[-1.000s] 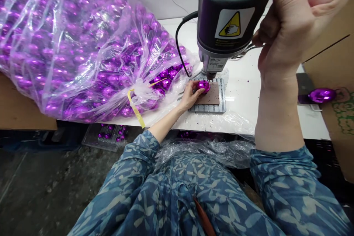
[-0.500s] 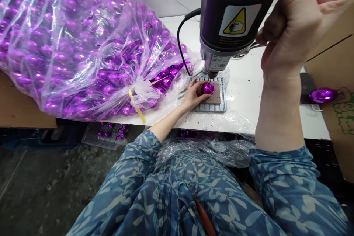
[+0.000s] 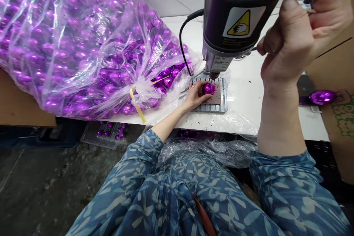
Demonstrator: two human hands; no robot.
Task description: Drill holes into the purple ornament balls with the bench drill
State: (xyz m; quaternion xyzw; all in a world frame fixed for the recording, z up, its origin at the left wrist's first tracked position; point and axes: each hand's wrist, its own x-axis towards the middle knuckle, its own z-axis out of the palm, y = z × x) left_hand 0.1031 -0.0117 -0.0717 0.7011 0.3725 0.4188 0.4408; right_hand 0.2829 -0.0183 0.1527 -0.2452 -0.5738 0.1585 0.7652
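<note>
My left hand (image 3: 195, 96) pinches a shiny purple faceted ball (image 3: 209, 88) between thumb and fingers. The ball rests on a brown board (image 3: 217, 98) over the slotted metal base (image 3: 223, 107) of a small drill press (image 3: 246, 11). The thin drill bit (image 3: 211, 80) comes down to the ball's top; whether it is inside the ball I cannot tell. Beside the black motor housing, my right hand (image 3: 301, 33) is closed around the drill press lever (image 3: 254, 48), which its fingers mostly hide.
A large clear bag (image 3: 91, 44) full of purple balls fills the left of the white table (image 3: 243, 107). One purple ball (image 3: 323, 97) sits at the right by a cardboard box (image 3: 339, 143). A clear tray (image 3: 103, 138) with several balls lies below the table edge. A cable (image 3: 181, 31) loops beside the drill.
My right hand has moved down a little relative to the motor housing. My left hand still holds the ball under the bit. The view has shifted slightly.
</note>
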